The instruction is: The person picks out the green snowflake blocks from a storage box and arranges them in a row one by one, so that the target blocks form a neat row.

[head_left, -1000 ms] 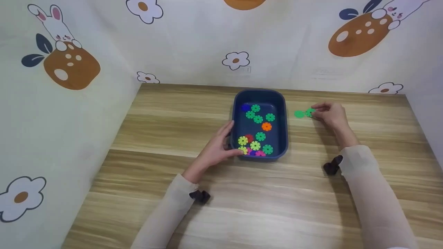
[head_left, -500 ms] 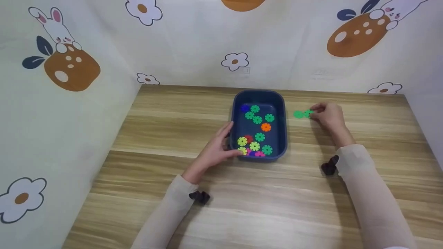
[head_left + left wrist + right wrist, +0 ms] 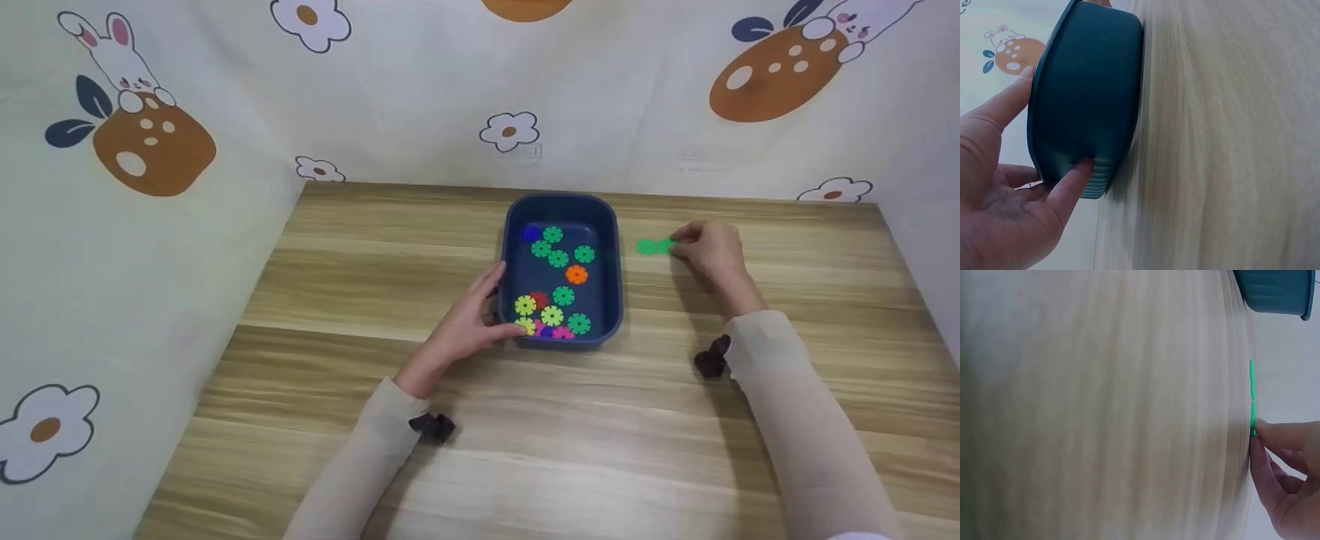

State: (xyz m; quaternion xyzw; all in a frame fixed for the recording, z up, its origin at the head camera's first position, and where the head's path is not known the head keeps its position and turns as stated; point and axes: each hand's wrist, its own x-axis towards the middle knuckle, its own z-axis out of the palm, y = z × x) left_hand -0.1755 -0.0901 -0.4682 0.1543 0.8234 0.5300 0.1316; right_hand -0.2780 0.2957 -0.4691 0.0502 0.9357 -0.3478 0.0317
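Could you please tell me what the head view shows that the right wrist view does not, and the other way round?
Only the head view shows the left grip at the tub, the coloured discs lying inside it, and the rabbit prints on the backdrop.

Only the right wrist view shows the pair of green pieces edge-on, as thin strips.

Both show the right grip pinching one of that pair, the wooden tabletop, part of the tub, and some pale backdrop.
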